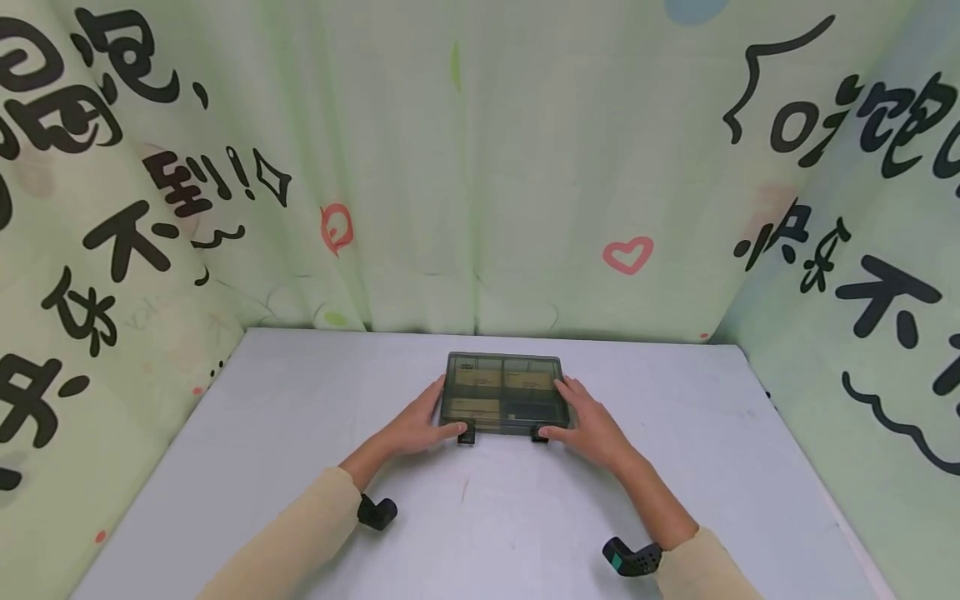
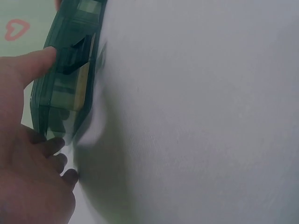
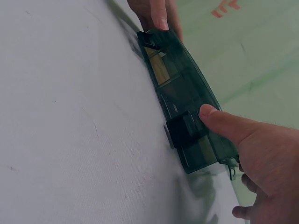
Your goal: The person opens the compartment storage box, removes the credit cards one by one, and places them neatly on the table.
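Observation:
A translucent dark green compartment box (image 1: pixel 510 417) with a lid sits towards the back of the white table. Tan pieces show through it, and two black latches stick out from its front edge. My left hand (image 1: pixel 416 425) grips the box's left end, its thumb by the left latch (image 1: pixel 467 435). At the opposite end my right hand (image 1: pixel 592 425) holds the box, the thumb beside the right latch (image 1: pixel 539 435). The left wrist view shows the thumb on the box wall (image 2: pixel 60 93) and fingers round its end. In the right wrist view a latch (image 3: pixel 181 130) juts outward.
The table (image 1: pixel 300 392) has a white cover. Pale green curtains (image 1: pixel 540 167) with dark writing hang behind it and on both sides. A black wrist camera (image 1: pixel 377 511) is on the left wrist and another camera (image 1: pixel 632 558) on the right.

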The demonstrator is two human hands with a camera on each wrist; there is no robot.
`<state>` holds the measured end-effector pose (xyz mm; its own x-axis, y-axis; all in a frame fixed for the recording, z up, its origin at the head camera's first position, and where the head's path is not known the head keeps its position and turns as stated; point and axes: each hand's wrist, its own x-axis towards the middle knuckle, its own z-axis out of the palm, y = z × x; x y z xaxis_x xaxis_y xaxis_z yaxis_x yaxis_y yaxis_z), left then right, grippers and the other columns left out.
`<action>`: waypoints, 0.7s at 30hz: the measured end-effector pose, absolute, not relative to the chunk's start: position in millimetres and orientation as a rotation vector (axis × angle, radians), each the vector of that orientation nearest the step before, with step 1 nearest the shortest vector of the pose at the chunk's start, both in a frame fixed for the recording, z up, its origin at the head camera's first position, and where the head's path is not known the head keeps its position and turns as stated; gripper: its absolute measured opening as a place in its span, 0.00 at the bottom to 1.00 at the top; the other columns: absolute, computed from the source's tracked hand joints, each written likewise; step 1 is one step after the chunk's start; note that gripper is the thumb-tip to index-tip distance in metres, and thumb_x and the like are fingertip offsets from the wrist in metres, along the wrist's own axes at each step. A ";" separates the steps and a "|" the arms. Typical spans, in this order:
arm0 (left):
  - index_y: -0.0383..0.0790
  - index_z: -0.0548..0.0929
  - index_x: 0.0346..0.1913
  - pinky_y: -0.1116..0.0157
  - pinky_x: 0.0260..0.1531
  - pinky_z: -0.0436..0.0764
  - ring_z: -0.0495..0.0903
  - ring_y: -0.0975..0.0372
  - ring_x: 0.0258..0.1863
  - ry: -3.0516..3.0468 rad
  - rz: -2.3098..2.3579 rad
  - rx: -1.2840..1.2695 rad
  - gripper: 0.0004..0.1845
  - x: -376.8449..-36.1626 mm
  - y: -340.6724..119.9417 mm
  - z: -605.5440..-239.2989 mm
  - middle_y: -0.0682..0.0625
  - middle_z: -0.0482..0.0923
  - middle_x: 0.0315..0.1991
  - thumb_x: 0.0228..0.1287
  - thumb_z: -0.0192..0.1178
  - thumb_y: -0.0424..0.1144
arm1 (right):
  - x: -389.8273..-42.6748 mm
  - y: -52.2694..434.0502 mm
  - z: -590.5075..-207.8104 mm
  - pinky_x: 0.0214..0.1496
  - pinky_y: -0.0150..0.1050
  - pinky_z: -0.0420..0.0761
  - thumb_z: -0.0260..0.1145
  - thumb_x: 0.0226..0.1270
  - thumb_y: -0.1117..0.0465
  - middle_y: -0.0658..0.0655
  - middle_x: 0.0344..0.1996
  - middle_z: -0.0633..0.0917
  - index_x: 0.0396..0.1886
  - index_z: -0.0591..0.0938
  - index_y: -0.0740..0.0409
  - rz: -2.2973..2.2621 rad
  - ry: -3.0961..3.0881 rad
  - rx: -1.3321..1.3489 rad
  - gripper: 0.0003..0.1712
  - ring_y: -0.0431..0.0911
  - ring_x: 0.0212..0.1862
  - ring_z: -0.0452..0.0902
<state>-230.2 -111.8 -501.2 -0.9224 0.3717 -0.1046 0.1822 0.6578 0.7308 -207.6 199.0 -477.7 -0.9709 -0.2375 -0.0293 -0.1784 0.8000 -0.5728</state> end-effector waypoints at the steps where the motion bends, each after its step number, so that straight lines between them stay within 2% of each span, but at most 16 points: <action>1: 0.45 0.42 0.78 0.49 0.74 0.54 0.48 0.51 0.77 2.629 1.119 0.446 0.53 -229.9 -111.7 -500.1 0.44 0.46 0.78 0.61 0.61 0.60 | -207.4 199.4 -477.2 0.69 0.64 0.63 0.72 0.57 0.44 0.68 0.75 0.54 0.76 0.56 0.60 -0.902 2.887 -0.335 0.55 0.66 0.75 0.50; 10: 0.45 0.42 0.78 0.48 0.75 0.53 0.47 0.51 0.78 2.605 1.147 0.459 0.52 -226.9 -111.5 -494.9 0.45 0.45 0.79 0.62 0.61 0.59 | -206.3 200.6 -472.5 0.69 0.62 0.64 0.70 0.59 0.43 0.67 0.75 0.55 0.76 0.57 0.60 -0.934 2.877 -0.322 0.53 0.65 0.74 0.53; 21: 0.46 0.43 0.78 0.46 0.73 0.56 0.51 0.49 0.77 2.620 1.190 0.550 0.48 -226.7 -111.3 -499.7 0.43 0.49 0.78 0.65 0.61 0.53 | -206.3 201.9 -463.9 0.70 0.61 0.64 0.67 0.61 0.41 0.64 0.74 0.60 0.75 0.61 0.58 -1.060 2.876 -0.310 0.48 0.62 0.74 0.56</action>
<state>-226.7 -111.3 -499.7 -0.9078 0.4177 -0.0374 0.2467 0.6040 0.7579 -206.3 201.9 -463.9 -0.9779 -0.2085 0.0120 -0.1665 0.7434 -0.6478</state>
